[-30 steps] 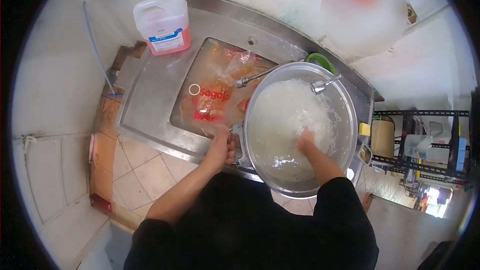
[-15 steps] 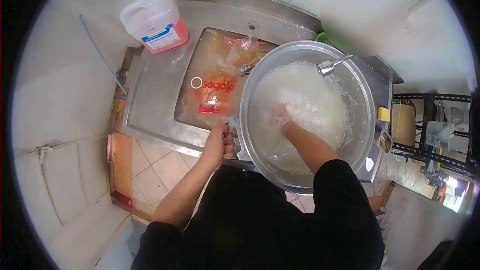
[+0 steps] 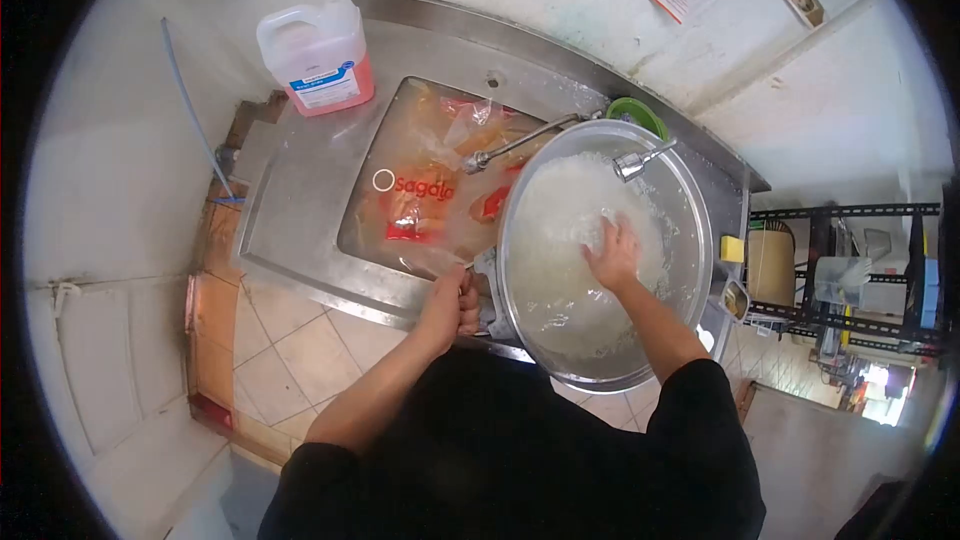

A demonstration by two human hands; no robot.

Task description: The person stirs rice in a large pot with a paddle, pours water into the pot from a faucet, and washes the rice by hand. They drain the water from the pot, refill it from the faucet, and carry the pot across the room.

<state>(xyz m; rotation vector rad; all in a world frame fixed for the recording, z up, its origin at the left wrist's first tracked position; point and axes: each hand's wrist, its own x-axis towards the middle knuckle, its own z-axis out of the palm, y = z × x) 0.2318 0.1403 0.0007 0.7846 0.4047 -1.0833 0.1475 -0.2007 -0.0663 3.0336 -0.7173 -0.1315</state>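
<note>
Left hand (image 3: 452,310): the fingers are curled into a fist around the side handle (image 3: 487,285), which is held at the pot's edge.
Right hand (image 3: 615,252): the fingers are spread wide, palm down, at the surface of the cloudy water (image 3: 550,270); whether anything is held beneath them cannot be told.
Pot (image 3: 690,240): the right fingers are encircled by its wide metal rim; by the left fingers it is touched only at the side handle.
White grains (image 3: 570,185): they are seen in the water around and beyond the right fingertips, and some are stuck to the inner wall.
Right faucet (image 3: 630,167): its head is hung over the pot, just beyond the right fingertips.
Left faucet (image 3: 520,143): its spout is pointed over the sink (image 3: 356,202), beyond the left fingers.
Plastic bags (image 3: 425,185): they are heaped in the sink, just beyond the left fingers; red lettering is printed on one.
Jug (image 3: 315,65): pink liquid is contained in it, well apart from the left fingers, at the counter's far left.
Green bowl (image 3: 650,118): it is set behind the pot, beyond the right fingers.
Yellow sponge (image 3: 732,249): it is placed to the right of the right fingers, past the rim.
</note>
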